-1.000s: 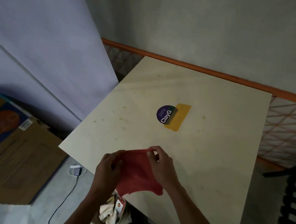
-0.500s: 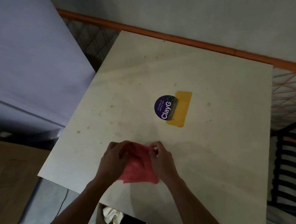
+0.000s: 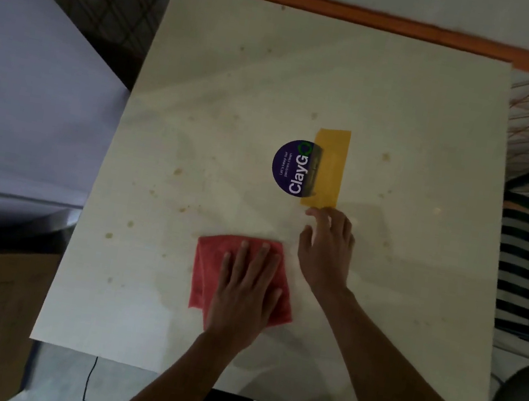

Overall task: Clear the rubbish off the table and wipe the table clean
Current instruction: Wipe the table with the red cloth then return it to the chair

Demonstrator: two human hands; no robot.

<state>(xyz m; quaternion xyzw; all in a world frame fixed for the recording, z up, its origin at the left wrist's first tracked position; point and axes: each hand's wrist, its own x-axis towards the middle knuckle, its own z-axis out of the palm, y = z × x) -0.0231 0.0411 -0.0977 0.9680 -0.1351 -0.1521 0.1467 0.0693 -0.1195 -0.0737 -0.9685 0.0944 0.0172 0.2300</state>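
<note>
We see the left hand [image 3: 245,296] pressed flat, fingers straight, on a red cloth [image 3: 207,271] lying folded on the pale surface [image 3: 424,121], on the near side of a round purple sticker [image 3: 291,166]. The right hand [image 3: 326,248] hovers or rests just right of the cloth, between cloth and sticker, fingers loosely spread and holding nothing. A strip of yellow tape [image 3: 329,165] overlaps the sticker's right edge. Small brownish stains [image 3: 177,171] dot the surface left of the sticker.
</note>
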